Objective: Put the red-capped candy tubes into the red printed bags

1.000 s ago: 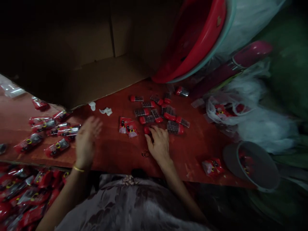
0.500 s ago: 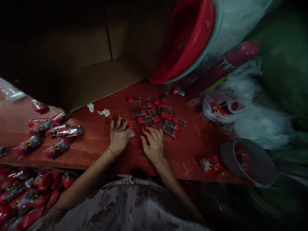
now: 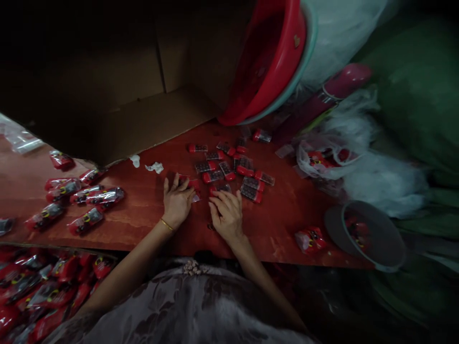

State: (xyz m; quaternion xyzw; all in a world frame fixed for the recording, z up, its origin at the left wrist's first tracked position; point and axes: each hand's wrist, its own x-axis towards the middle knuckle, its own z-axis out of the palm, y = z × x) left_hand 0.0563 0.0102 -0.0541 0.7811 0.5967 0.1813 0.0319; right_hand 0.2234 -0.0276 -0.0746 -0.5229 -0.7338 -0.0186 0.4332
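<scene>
My left hand lies on the red table with its outer fingers spread. Thumb and index come together at the edge of a flat red plastic packet, partly hidden under the fingers. To its right, my right hand has its fingers stretched forward and its thumb apart. Its fingertips reach the near edge of a small clear box with a red end, partly covered by them. Several similar red-ended boxes, with dark contents, lie scattered just beyond both hands.
A large open cardboard box stands behind. Right of it lean a red basin and a teal one. Filled red packets lie at left, more in a heap below. A grey bucket and plastic bag are at right.
The view has shifted slightly, so things at the right appear further left. Both hands keep nearly the same places over the packet and the small box.
</scene>
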